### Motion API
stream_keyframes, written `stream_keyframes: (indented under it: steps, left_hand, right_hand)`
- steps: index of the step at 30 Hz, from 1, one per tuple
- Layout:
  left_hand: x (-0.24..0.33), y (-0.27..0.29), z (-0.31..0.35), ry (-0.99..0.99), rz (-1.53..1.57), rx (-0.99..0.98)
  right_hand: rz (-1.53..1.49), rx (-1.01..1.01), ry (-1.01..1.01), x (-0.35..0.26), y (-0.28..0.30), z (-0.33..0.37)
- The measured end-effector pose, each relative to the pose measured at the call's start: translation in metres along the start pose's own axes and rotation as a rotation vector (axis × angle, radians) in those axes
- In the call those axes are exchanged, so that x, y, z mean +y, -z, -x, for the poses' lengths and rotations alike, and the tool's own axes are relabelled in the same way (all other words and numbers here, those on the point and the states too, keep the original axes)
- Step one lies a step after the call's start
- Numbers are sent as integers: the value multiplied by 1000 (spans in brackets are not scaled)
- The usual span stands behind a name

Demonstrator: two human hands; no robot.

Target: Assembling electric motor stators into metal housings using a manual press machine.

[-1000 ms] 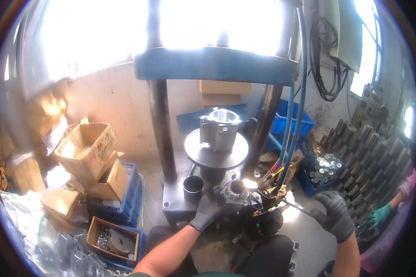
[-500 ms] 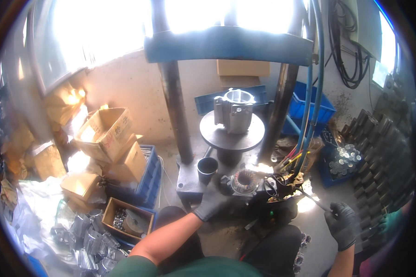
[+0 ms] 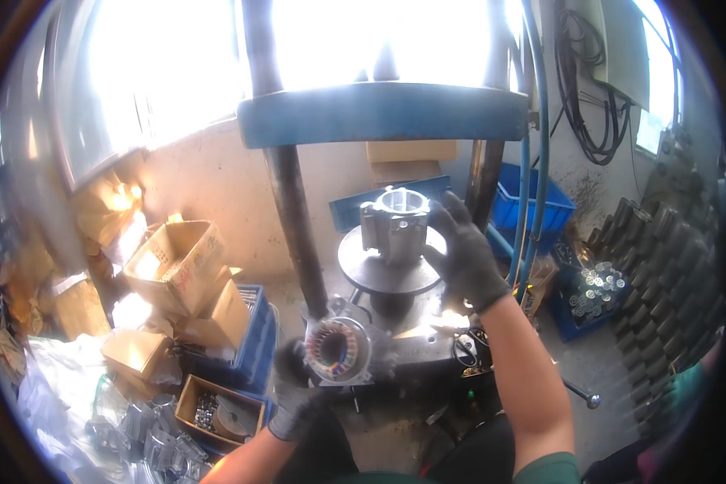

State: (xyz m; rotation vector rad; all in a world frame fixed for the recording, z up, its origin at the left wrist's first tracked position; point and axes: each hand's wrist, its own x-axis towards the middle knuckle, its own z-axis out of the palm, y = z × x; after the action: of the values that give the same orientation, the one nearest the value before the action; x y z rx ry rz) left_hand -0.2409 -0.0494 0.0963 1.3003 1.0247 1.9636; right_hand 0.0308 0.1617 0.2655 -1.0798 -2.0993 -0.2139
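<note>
My left hand point(image 3: 289, 407), in a dark glove, grips a metal motor housing point(image 3: 363, 355) at its left side. Inside this housing shows a ring-shaped stator with coloured windings point(image 3: 333, 348); it is lifted in front of the press bed. My gloved right hand point(image 3: 469, 262) is open, fingers apart, at the right side of another silver motor housing point(image 3: 395, 234). I cannot tell whether they touch. That second housing stands upright on the round metal plate point(image 3: 363, 277) of the press.
A blue crossbeam point(image 3: 383, 117) spans the press columns point(image 3: 298, 226). A ball-ended lever point(image 3: 593, 401) sticks out at right. Cardboard boxes point(image 3: 173, 266) and a small parts box point(image 3: 218, 411) stand left. Dark cylinders point(image 3: 661, 282) are stacked right, beside a blue crate point(image 3: 571, 315) of round metal parts.
My right hand has left the lever and moved up to the housing on the plate. My left hand has lifted the stator housing off the press bed, leftward. The dark cup is now hidden.
</note>
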Motion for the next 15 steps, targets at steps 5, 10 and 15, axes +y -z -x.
stream_keyframes:
  steps: [5, 10, 15]
  left_hand:
    - [48, -28, -62, -103, 102, 110]
    - [72, -44, -104, -74, 250, 92]
    - [34, -60, -156, -46, 202, 67]
  right_hand:
    - [74, -160, -85, 22, -30, -46]
    - [-481, 68, -55, 37, -39, -15]
    - [-417, 211, -86, -1, 95, 104]
